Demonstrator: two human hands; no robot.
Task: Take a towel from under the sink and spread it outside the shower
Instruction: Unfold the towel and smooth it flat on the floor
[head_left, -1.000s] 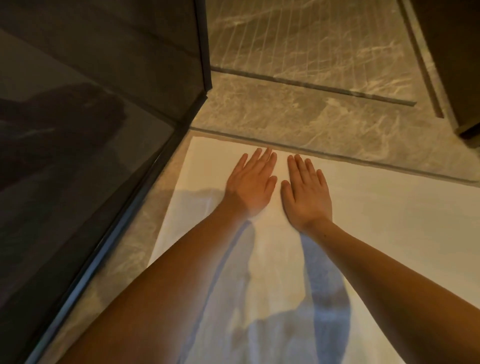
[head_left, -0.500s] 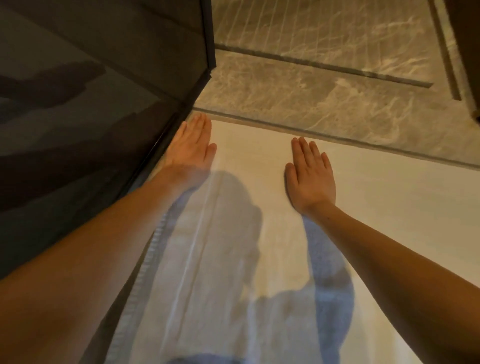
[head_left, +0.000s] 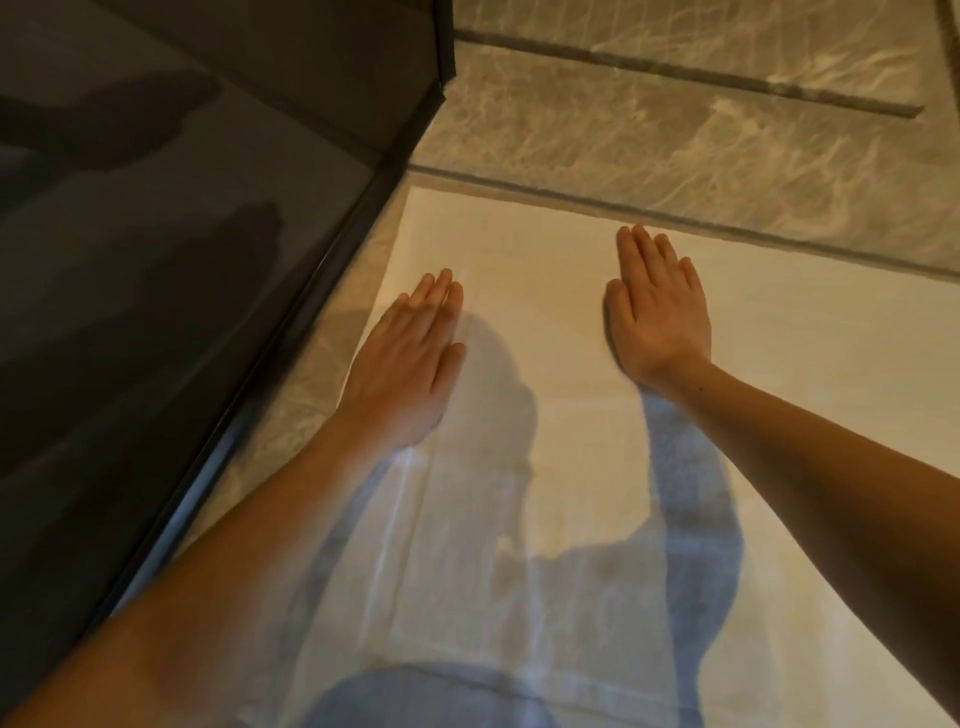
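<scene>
Towel (head_left: 597, 415) flat on floor (head_left: 675, 156), far edge along shower threshold, beside glass panel (head_left: 182, 260). Left hand (head_left: 410, 364), right hand (head_left: 657, 306) flat on it, fingers straight, grasping nothing. Sweep palms outward, light pressure; avoid bunching left edge.
</scene>
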